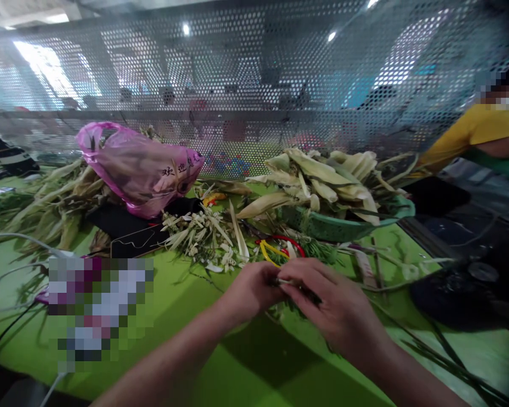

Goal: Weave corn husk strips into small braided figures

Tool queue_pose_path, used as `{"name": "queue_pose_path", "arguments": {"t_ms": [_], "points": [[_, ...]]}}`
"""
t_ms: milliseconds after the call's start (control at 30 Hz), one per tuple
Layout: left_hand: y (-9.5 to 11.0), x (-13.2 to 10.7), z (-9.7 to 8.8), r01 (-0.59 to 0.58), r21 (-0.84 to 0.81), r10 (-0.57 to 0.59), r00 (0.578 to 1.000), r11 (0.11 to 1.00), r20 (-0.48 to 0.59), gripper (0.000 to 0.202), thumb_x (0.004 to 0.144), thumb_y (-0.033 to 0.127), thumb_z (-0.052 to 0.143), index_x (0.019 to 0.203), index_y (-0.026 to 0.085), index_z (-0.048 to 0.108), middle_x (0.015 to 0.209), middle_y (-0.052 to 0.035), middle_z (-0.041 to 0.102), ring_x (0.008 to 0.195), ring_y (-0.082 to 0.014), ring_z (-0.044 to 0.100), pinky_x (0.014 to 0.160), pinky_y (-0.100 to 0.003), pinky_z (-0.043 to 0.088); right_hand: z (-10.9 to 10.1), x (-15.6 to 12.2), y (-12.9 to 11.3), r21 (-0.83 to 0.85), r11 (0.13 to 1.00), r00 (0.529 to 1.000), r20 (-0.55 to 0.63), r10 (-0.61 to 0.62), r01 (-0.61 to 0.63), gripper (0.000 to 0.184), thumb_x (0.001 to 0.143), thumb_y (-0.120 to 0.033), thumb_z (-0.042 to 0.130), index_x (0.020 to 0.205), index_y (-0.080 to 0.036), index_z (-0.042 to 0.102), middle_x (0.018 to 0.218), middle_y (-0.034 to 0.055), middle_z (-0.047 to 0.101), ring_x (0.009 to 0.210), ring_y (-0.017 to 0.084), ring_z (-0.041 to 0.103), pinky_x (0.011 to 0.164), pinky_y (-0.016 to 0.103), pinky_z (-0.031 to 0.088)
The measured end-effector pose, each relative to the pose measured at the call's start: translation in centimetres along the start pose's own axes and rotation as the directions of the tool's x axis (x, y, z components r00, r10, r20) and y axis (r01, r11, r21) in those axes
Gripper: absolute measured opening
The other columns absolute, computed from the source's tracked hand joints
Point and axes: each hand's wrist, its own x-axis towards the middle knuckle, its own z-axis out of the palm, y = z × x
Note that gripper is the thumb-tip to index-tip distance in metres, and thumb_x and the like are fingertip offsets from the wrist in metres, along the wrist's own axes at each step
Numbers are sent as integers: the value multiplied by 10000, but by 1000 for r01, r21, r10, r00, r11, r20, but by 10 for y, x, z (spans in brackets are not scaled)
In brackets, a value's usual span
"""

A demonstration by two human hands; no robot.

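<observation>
My left hand and my right hand meet above the green tabletop, fingertips almost touching. Both are closed in a pinch around a thin pale strip, perhaps a piece of husk or stem; most of it is hidden by the fingers. Just beyond the fingertips lie scissors with a yellow handle loop and a red handle. A heap of small pale flower-like pieces sits past my left hand. Under and behind my right hand are green sprigs.
A green basket heaped with dry corn husks stands behind the scissors. A pink plastic bag rests on the left near more husks. Cables cross the left side. A person in a yellow sleeve is at right.
</observation>
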Motion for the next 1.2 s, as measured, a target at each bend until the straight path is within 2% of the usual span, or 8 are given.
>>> {"name": "queue_pose_path", "arguments": {"t_ms": [133, 233, 400, 533, 733, 933, 1033, 1200], "points": [[1, 0, 2, -12, -242, -22, 991, 970, -136, 285, 672, 379, 733, 753, 142, 598, 677, 7, 516, 638, -112, 465, 580, -224, 370, -9, 4, 8, 67, 992, 991, -67, 116, -111, 89, 865, -202, 587, 949, -211, 615, 968, 77, 622, 840, 195, 623, 690, 294, 516], [6, 0, 0, 0, -189, -34, 984, 982, -175, 316, 661, 407, 749, 702, 145, 575, 713, 5, 484, 638, -103, 440, 578, -233, 350, -10, 5, 12, 92, 988, 990, -46, 130, -125, 80, 878, -198, 566, 906, -214, 640, 913, 63, 625, 838, 190, 622, 717, 295, 516], [6, -1, -3, -5, -48, 3, 999, 999, -49, 366, 700, 456, 709, 611, 138, 551, 595, 37, 371, 566, -82, 319, 525, -245, 256, -2, 5, 9, 134, 983, 992, 27, 125, -127, 128, 876, -161, 535, 848, -211, 649, 855, 52, 635, 791, 178, 626, 696, 289, 521], [7, 0, -2, -21, -217, 26, 999, 976, 21, 364, 679, 435, 734, 594, 125, 563, 579, 44, 364, 558, -69, 305, 534, -237, 257, 0, 6, 7, 155, 980, 992, 33, 119, -123, 148, 880, -157, 526, 886, -217, 661, 898, 65, 633, 840, 189, 623, 720, 307, 526], [15, 3, -6, 27, -626, -173, 970, 779, -173, 366, 652, 438, 771, 764, 109, 658, 665, 5, 557, 577, -70, 422, 562, -210, 335, -4, 3, 4, 133, 976, 968, -162, 191, -170, 85, 867, -223, 582, 943, -225, 621, 958, 72, 615, 766, 187, 596, 661, 311, 507], [14, 1, -7, 14, -768, -242, 952, 641, -185, 422, 685, 492, 739, 846, 109, 663, 745, -34, 621, 646, -102, 521, 637, -227, 411, 13, 1, -2, 85, 996, 998, -62, 1, 4, 200, 873, -165, 553, 1032, -240, 650, 923, 64, 617, 871, 204, 597, 743, 324, 494], [15, 1, -8, 46, -753, -264, 949, 656, -172, 416, 749, 511, 669, 890, 120, 670, 789, -53, 651, 708, -133, 567, 699, -256, 436, 19, 4, -2, -27, 996, 995, 56, -78, 79, 242, 887, -197, 526, 1089, -233, 654, 943, 79, 618, 856, 212, 591, 723, 335, 482], [18, 3, -15, 38, -596, -200, 957, 802, -209, 365, 806, 463, 610, 952, 139, 697, 850, -55, 682, 767, -148, 584, 801, -284, 431, 16, 6, 6, -188, 980, 994, 99, -39, 57, 193, 919, -261, 483, 897, -198, 664, 911, 90, 634, 836, 231, 592, 719, 363, 453]]}}
